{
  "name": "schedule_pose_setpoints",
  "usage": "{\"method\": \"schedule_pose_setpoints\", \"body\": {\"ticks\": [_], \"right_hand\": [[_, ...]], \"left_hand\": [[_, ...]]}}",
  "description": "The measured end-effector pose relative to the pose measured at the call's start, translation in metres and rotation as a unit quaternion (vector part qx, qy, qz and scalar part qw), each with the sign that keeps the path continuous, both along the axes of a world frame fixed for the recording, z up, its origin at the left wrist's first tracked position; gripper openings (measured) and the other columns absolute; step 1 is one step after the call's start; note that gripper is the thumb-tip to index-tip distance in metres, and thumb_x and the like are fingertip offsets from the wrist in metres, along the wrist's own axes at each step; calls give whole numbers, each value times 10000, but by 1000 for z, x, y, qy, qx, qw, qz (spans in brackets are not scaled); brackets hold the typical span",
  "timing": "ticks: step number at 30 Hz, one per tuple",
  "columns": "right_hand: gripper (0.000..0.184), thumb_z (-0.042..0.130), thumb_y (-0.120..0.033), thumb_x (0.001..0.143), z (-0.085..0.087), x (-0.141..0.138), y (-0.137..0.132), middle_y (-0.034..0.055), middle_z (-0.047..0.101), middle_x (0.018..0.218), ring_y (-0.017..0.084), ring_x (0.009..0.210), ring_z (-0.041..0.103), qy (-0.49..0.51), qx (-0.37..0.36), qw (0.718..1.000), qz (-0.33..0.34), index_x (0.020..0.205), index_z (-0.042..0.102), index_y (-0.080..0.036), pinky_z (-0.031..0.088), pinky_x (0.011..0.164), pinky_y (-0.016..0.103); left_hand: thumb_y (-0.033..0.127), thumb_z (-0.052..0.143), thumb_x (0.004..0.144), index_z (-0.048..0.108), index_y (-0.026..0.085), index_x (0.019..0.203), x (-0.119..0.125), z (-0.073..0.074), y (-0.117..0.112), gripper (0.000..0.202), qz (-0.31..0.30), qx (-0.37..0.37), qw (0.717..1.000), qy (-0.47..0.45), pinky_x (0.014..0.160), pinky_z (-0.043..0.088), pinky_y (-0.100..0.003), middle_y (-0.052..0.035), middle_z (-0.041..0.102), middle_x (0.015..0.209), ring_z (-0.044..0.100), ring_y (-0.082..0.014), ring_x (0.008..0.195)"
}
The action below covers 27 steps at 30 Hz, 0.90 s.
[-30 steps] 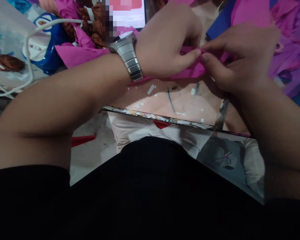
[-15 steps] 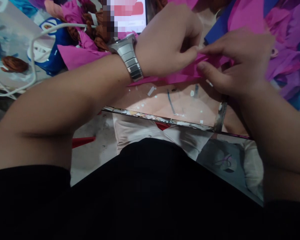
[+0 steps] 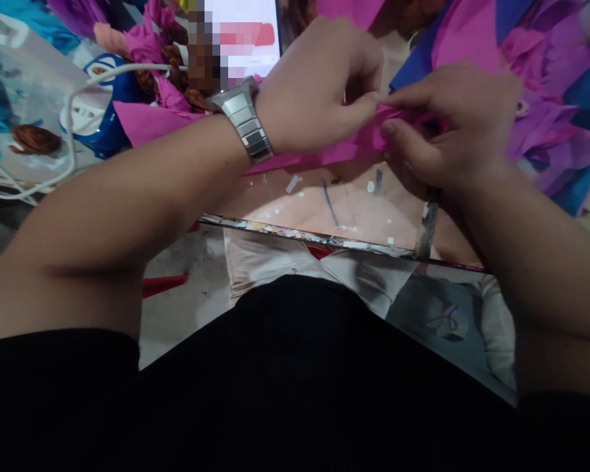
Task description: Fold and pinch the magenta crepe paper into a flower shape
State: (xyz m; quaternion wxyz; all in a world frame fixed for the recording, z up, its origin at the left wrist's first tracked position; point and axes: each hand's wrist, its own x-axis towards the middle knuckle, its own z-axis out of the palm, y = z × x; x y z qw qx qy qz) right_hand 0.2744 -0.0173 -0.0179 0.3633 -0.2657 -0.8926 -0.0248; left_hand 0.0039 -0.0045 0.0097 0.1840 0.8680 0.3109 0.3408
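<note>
– where is the pink sheet (image 3: 347, 149) found, and how is it held?
– it is held over the worktop (image 3: 299, 196), between the hands. it is pinched by the left hand (image 3: 319, 92) at the thumb tip, presumably so that slipping is prevented.
– and by the right hand (image 3: 465, 128)?
– it is touched with thumb and forefinger, their tips parted; whether it is firmly grasped cannot be told.
– why are the hands kept so close?
– probably so that one small spot can be controlled from both sides. the phone (image 3: 250, 49) is set farther off, perhaps so that working room is left nearer.
</note>
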Motion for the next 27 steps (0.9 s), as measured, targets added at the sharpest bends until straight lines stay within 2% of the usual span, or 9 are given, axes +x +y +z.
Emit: {"method": "schedule_pose_setpoints", "body": {"ticks": [3,7,10,13,15,16,19,22,27], "right_hand": [[232,779,-387,1140,-1,0,-1,17,825,1050,213,963,814,-7,-19,1000,-8,1304,880,-258,493,833,428],[202,777,-379,1136,-3,-1,0,21,822,1031,201,944,804,6,-19,1000,3,1264,863,-247,472,812,407],[202,798,-394,1115,-4,-2,1,21,807,983,191,886,787,23,-1,1000,14,1237,852,-241,455,778,391],[197,773,-389,1130,-3,-2,1,27,793,965,186,864,765,23,-1,1000,14,1225,855,-237,464,781,388],[191,765,-382,1137,-2,-2,1,28,800,993,193,895,774,22,-8,1000,14,1222,854,-237,485,819,395],[185,770,-379,1136,-1,-2,1,27,806,1012,196,914,783,22,-11,1000,17,1222,850,-236,486,829,397],[152,781,-356,1134,-1,-3,-1,23,814,1033,189,934,795,19,-15,1000,20,1206,835,-234,478,845,393],[112,789,-323,1114,-2,-5,-1,15,801,994,185,913,787,24,1,1000,14,1176,825,-237,467,845,389],[104,806,-332,1105,-3,-6,0,14,785,970,176,879,758,31,-12,999,21,1155,816,-241,446,802,378]], "left_hand": [[368,555,882,863,105,888,-2,-7,2,405,-38,-26,998,-29,870,354,-371,-39,605,712,448,-80,707],[223,674,910,880,118,940,-1,-8,1,234,-40,-29,999,-13,870,357,-347,-10,629,724,476,-72,726],[192,654,913,862,112,925,0,-6,1,223,-30,-26,999,-11,865,348,-348,-11,644,741,479,-64,730],[245,624,923,857,127,950,-1,-6,0,263,-35,-22,999,0,859,340,-363,-21,651,762,467,-78,735],[272,621,869,830,144,910,-1,-6,-1,248,-55,-10,998,-4,835,335,-361,-15,622,723,446,-85,702],[283,609,925,841,134,948,-2,-7,-1,277,-47,-29,998,7,846,335,-369,-33,648,772,460,-98,730],[333,586,917,820,154,918,-3,-9,0,294,-50,-44,998,-17,841,305,-386,-41,621,766,428,-116,722],[366,616,875,812,178,931,-3,-10,0,277,-68,-13,998,-9,837,306,-378,-29,630,754,443,-112,716],[236,605,949,867,74,988,-2,-1,-10,311,-37,-34,999,5,845,302,-349,-72,662,800,471,-106,737]]}}
